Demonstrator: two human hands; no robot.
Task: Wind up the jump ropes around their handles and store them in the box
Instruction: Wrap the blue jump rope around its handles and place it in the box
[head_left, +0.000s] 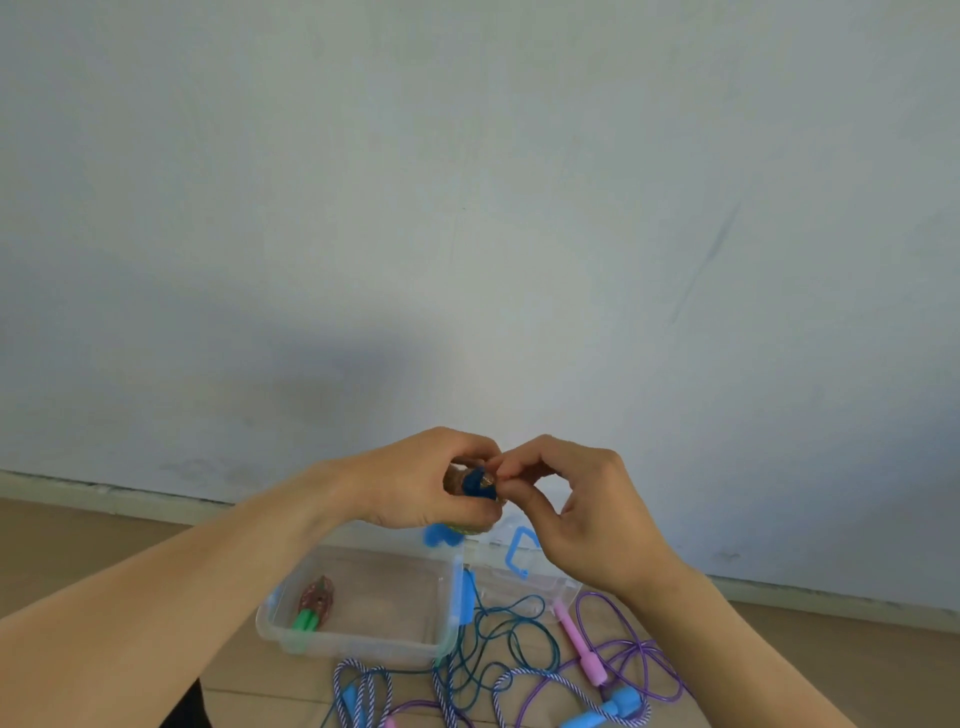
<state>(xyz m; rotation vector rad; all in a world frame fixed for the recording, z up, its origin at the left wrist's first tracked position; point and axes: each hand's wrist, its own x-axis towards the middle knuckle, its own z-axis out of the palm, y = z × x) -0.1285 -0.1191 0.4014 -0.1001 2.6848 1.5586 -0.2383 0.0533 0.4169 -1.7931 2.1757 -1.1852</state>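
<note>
Blue-handled jump rope (480, 486), wound up, sits above the box (291, 631); I see my left hand (426, 478) gripping it, my right hand (582, 512) pinching its end.

Soft, even daylight; a faint shadow on the wall (291, 364); slight overall blur, wide-angle bending at edges.

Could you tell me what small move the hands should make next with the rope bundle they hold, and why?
Probably tuck in the loose end. The left hand grips the wound bundle with dark blue handles, and the right hand pinches at its tip, so winding looks nearly done. Then lower it into the clear box beside the green-handled bundle.
</note>
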